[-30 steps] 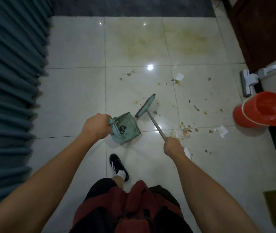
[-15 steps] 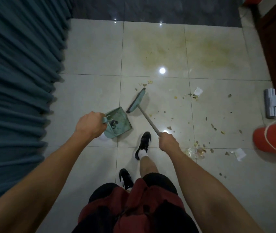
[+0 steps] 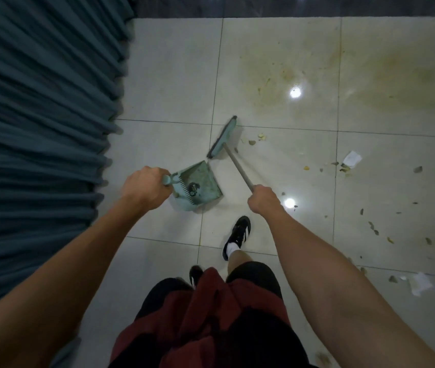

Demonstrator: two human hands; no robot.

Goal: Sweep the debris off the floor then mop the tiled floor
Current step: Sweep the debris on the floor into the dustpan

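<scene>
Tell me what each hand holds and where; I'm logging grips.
Left hand holds the dustpan by its handle end. Right hand holds the broom by its stick.

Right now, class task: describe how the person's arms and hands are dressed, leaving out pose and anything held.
Both forearms are bare, with no sleeves in view. The left hand and right hand wear no gloves, and no watch, ring or band shows on either wrist. No markings are visible.
</scene>
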